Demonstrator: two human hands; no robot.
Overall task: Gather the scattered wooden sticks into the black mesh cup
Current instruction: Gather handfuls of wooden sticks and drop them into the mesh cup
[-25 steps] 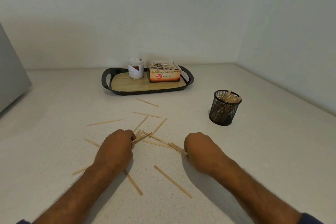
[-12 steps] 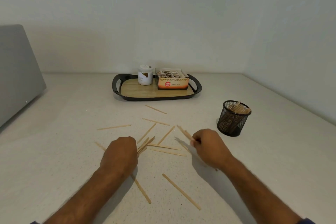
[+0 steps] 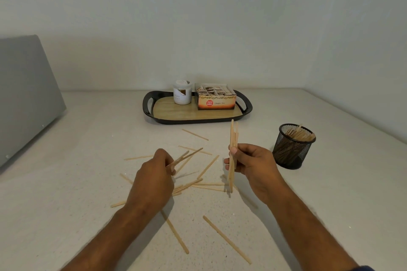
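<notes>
At the right of the frame stands the black mesh cup (image 3: 292,146), upright on the pale counter (image 3: 66,215) and already well filled with wooden sticks — their tips poke up past the rim and lean toward its right side. In the middle, toward the back, sits a black tray (image 3: 246,105) with a wood-look floor and a handle opening at each end. It holds two things side by side: a small white jar (image 3: 182,92) with its lid on, and just to the right of it an open orange box (image 3: 216,98) packed with paper sachets standing in rows.

The right hand (image 3: 253,164) is lifted off the counter just left of the cup, thumb and fingers pinching a small bundle of sticks (image 3: 232,138) held nearly upright, the ends showing above and below the hand. The left hand (image 3: 154,182), in the lower middle, is curled with its knuckles up and grips a couple of sticks (image 3: 187,156) that jut out up and to the right.

More loose sticks (image 3: 226,240) lie flat across the counter between the tray and the hands — some crossing each other under and between the two hands, a few longer ones near the bottom of the frame. A grey panel (image 3: 24,94) leans in at the left edge.
</notes>
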